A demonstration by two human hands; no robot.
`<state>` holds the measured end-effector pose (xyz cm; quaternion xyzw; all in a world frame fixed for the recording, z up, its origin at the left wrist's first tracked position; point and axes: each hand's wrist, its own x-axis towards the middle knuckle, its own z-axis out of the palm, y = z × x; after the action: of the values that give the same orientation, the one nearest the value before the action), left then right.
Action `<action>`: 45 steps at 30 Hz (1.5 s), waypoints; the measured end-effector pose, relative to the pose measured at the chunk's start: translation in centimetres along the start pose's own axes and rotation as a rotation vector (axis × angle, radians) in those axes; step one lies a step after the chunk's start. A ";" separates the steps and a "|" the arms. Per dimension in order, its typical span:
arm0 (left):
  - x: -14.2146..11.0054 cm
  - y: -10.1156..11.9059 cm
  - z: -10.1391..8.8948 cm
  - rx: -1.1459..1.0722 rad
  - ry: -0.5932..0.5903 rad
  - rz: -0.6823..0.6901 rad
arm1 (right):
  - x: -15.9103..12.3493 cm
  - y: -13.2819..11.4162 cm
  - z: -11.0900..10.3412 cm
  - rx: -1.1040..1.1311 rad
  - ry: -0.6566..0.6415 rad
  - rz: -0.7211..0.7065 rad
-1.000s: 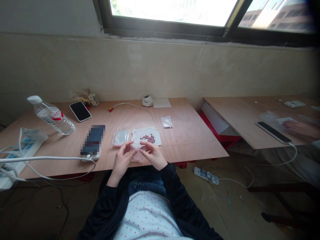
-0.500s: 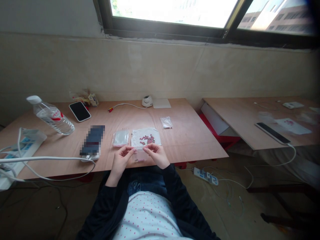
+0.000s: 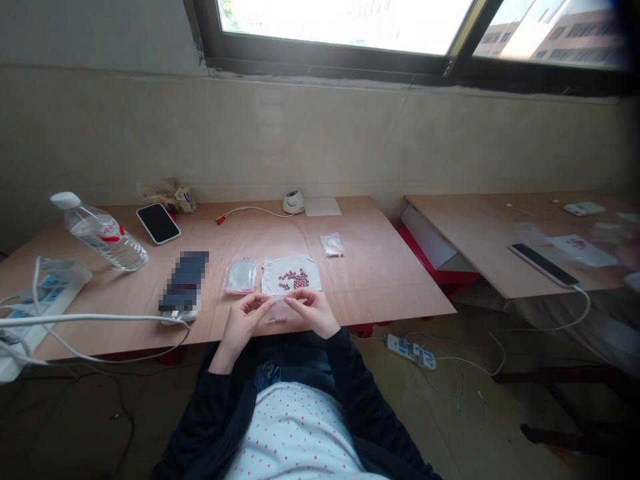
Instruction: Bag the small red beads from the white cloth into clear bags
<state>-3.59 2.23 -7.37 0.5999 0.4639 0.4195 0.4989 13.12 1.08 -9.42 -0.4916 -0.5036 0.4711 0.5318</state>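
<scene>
Inspecting the scene from the head-worn view, I recorded a small clear plastic bag [image 3: 280, 310] held up directly in front of the white sheet [image 3: 273, 275], the chosen landmark, over the tabletop [image 3: 380, 293]. A few reddish pieces [image 3: 277, 319] lay at the bag's lower end; they were too small to identify. The left hand [image 3: 243, 325] and right hand [image 3: 310, 310] stood on either side of the bag. The fingers [image 3: 261, 304] of the left hand and the fingers [image 3: 296, 298] of the right hand were pinched on its upper edge, with the two hands slightly apart. Whether the bag touched the tabletop could not be determined.

On the white sheet lay a cluster of small red beads [image 3: 295, 280]. Just left of the sheet was a clear bag [image 3: 240, 277], and beyond its far right corner was a small bag with contents [image 3: 333, 245]. Further left of the sheet were a pixelated dark object [image 3: 184, 283], a black smartphone [image 3: 159, 223] and a water bottle [image 3: 103, 233]. Well to the right, past the sheet, was a separate table [image 3: 465, 233], where another person's hand [image 3: 629, 252] showed blurred at the frame edge.
</scene>
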 end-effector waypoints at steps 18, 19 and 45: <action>-0.2 0.7 0.5 0.040 -0.002 -0.001 | -0.5 -1.1 0.6 0.004 -0.002 -0.024; -0.2 0.7 0.5 0.035 -0.010 -0.008 | -0.5 -1.1 0.6 0.008 -0.003 -0.027; -0.3 -0.1 0.3 0.037 0.061 0.044 | -0.7 -0.8 0.9 0.173 0.005 0.081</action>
<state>-3.35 1.93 -7.57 0.6060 0.4733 0.4398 0.4641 12.21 0.39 -8.71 -0.4649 -0.4393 0.5328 0.5541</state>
